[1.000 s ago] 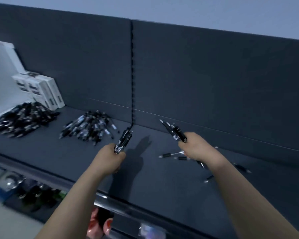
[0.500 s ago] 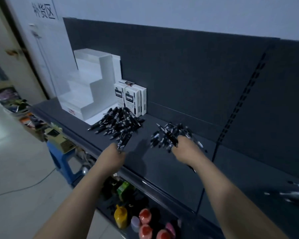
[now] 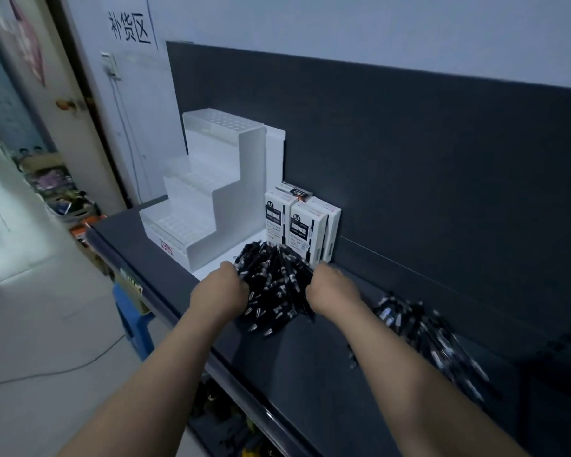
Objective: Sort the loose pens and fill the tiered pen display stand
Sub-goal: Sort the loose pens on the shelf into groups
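1. Left hand [image 3: 219,291] and right hand [image 3: 331,287] flank the pen pile [image 3: 276,285], touching it; fingers hidden, grip cannot be told.
2. Pile lies on shelf [image 3: 310,374], before pen boxes [image 3: 297,222], beside tiered stand [image 3: 208,199].
3. Second pile [image 3: 422,331] lies right.

We have a single view, from a wide-angle camera worn on the person's head. It faces forward and down, close over the front of the dark shelf [image 3: 310,357], with the white stand [image 3: 211,199] just ahead to the left and the floor [image 3: 30,324] at the left edge.
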The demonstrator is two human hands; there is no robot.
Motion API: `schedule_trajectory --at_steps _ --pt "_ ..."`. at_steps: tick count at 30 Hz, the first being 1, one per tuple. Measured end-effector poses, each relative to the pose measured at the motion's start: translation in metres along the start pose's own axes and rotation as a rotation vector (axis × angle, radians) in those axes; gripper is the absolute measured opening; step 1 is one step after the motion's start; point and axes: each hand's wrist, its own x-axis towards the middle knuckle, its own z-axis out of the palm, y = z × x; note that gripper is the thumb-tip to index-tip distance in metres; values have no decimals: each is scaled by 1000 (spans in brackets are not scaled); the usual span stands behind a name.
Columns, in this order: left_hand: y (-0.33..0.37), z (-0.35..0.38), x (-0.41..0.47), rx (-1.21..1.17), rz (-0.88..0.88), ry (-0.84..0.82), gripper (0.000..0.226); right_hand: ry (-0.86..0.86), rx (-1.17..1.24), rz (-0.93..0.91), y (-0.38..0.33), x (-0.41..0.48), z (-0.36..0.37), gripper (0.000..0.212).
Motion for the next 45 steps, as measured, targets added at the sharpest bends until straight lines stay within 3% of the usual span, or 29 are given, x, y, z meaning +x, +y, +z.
schedule_trajectory --at_steps 6,10,16,22,27,39,45 --pt "6 5 53 -37 59 16 12 35 104 55 -36 47 9 44" --pt "1 15 75 -16 116 -22 39 56 189 78 -41 57 22 62" --pt "-15 24 80 -1 184 -50 69 152 85 87 -42 48 39 76" --pt "-24 14 83 -213 187 -141 73 173 112 135 -43 42 42 82" --pt "-30 11 85 -187 203 -187 72 226 117 157 -45 37 45 87" --pt "-12 -3 74 68 434 -21 63 359 51 94 -30 19 34 75" --pt "17 -5 42 94 612 48 61 454 -2 140 0 -16 25 53"
